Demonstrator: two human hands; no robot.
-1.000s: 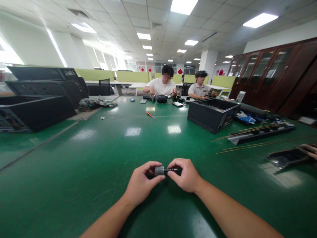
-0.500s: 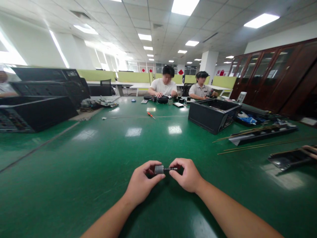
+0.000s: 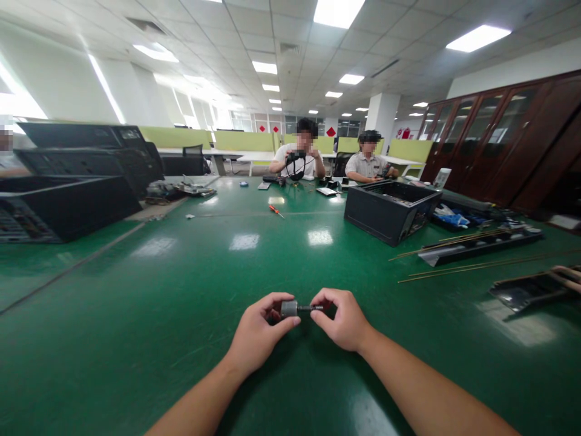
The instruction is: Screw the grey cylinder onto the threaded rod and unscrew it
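Observation:
In front of me, a small grey metal cylinder with a thin ridged shaft is held level just above the table. The thumb and fingers of my left hand are closed round the cylinder end. On the other side, my right hand pinches the shaft near its tip. The shaft points to the right, and its ridged end shows between my fingers. What kind of part it is, I cannot tell.
The green table bears an orange screwdriver, a black computer case, thin brass-coloured rods and dark metal channels. More black cases stand left. Two people sit opposite; another's hand shows at right.
My hands and the part they hold have shifted very slightly left, with both grips kept. Across the table, a person has lifted a black strapped object from the table towards the head.

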